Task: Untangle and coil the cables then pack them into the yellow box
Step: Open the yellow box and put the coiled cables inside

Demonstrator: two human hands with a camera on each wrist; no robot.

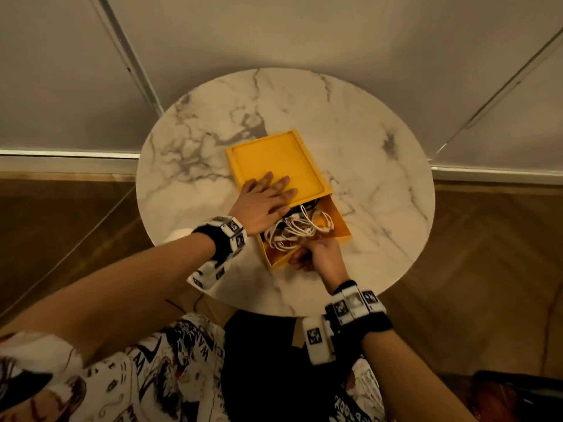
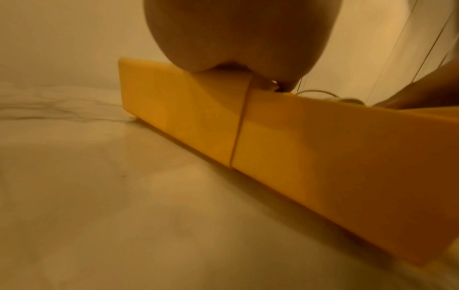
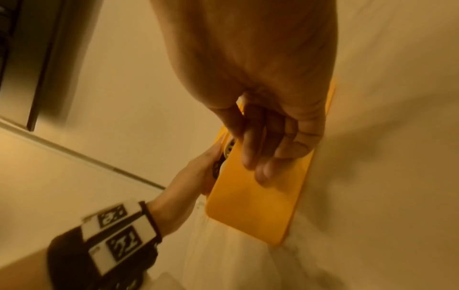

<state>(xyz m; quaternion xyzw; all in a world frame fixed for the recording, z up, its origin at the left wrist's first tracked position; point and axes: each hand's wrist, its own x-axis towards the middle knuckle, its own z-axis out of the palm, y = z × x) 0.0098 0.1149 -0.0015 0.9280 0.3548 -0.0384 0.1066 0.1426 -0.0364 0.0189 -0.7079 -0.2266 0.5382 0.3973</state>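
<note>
Marble top: round table point(image 1: 350, 123), white w/ grey veins, smooth, glossy; stands on brown wood floor point(image 1: 487, 245), pale wall panels behind.
Yellow box point(image 1: 336, 219): shallow rect. tray, matte card, near table centre, skewed to the near edge; near half uncovered.
Lid point(image 1: 274, 156): same yellow, flat w/ raised rim, covers far half of box, slid toward far edge; seam between lid and tray visible in left wrist view point(image 2: 238, 127).
Cables point(image 1: 292, 229): white, thin, loose tangled loops inside box; one dark cable partly under lid, mostly hidden.
Left hand point(image 1: 262, 202): fingers straight, spread, palm pressing flat on lid; grasps nothing.
Right hand point(image 1: 316, 254): at box's near corner, fingers curled round the tray wall point(image 3: 258, 188), gripping it.
Obstruction: lid blocks far half of box interior.
</note>
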